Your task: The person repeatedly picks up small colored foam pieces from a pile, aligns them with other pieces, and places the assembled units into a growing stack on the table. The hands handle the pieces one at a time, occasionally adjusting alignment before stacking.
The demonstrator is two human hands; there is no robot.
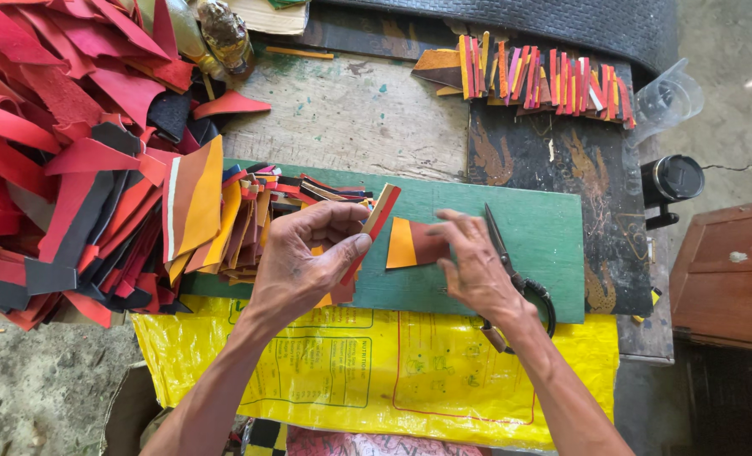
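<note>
A narrow red-and-tan strip point(378, 221) is pinched between the thumb and fingers of the left hand point(308, 262), raised just above the green cutting board point(553, 253); its lower end disappears behind the fingers. Just beside it to the right, an orange-and-brown piece point(411, 244) lies flat on the board, and the fingertips of the right hand point(477, 266) touch its right edge. The right hand is also curled around the looped handles of dark shears point(511, 274), whose blades point away from the person, over the board. At the board's left end, a fanned stack of cut pieces point(241, 219) in orange, red and black overlaps its edge. Further left, a large heap of red and black offcuts point(55, 152) covers the counter point(351, 110). At the counter's far right, a row of finished strips point(545, 80) lies side by side. A yellow printed sack point(376, 371) hangs over the near edge below the board.
</note>
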